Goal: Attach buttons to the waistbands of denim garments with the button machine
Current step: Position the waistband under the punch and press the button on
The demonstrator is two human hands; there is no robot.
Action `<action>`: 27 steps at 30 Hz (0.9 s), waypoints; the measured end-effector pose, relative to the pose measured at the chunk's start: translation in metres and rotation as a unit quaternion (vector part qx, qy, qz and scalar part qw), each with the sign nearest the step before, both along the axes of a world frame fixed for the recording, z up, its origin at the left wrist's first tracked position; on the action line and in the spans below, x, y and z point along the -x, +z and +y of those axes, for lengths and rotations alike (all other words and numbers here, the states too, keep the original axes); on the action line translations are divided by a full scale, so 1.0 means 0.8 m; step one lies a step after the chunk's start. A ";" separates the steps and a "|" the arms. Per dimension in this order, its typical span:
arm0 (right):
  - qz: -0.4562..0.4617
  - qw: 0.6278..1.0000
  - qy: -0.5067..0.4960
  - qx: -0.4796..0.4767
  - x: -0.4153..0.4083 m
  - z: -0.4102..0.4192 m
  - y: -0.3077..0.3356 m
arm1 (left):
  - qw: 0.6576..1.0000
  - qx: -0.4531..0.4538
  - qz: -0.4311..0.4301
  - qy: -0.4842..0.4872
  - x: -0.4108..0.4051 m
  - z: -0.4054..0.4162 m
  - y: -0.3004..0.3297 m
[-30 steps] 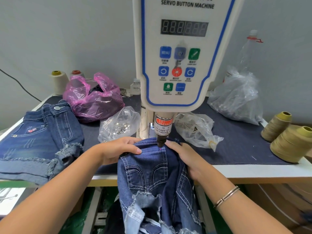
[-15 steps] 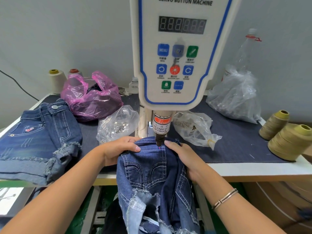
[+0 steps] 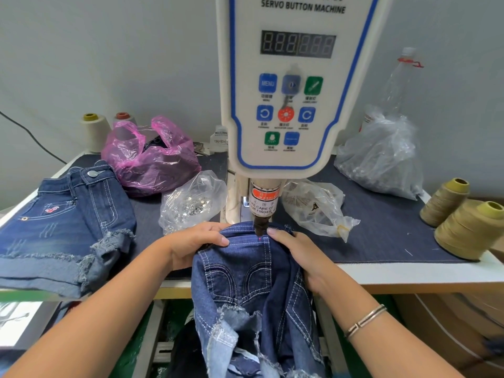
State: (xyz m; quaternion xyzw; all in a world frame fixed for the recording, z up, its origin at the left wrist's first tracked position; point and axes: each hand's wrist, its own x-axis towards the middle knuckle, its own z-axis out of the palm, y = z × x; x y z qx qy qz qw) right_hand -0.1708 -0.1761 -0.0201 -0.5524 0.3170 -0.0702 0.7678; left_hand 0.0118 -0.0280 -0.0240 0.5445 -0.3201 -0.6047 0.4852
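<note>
denim shorts (image 3: 253, 274) waistband gripped by left hand (image 3: 191, 245) and right hand (image 3: 302, 255) under punch (image 3: 260, 227).

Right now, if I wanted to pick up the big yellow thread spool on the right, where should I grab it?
Take the nearest spool round its narrow top end, just under the yellow core. It lies tilted, wide base toward the table edge, top pointing up and right. Come from above and the right; another spool sits close on its left.

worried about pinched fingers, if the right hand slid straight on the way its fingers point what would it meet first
Probably the machine's dark punch tip: the right hand points up-left along the waistband, fingertips just beside it. Depth is unclear.
</note>
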 end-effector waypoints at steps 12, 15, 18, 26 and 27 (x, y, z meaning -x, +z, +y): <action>0.001 1.000 0.003 0.004 -0.002 -0.001 0.000 | 1.000 0.001 -0.008 -0.001 -0.002 -0.001 -0.004; 0.002 1.000 0.004 0.003 -0.001 -0.001 0.000 | 1.000 0.005 -0.003 -0.004 -0.003 -0.001 -0.005; -0.007 1.000 0.002 -0.002 -0.001 -0.001 0.000 | 1.000 0.006 0.003 0.004 -0.003 -0.001 -0.007; -0.008 1.000 0.006 -0.010 -0.002 -0.002 -0.001 | 1.000 0.009 0.015 -0.004 -0.004 -0.001 -0.007; -0.007 1.000 0.006 -0.009 -0.002 -0.003 -0.001 | 1.000 0.009 0.014 -0.004 -0.004 -0.001 -0.007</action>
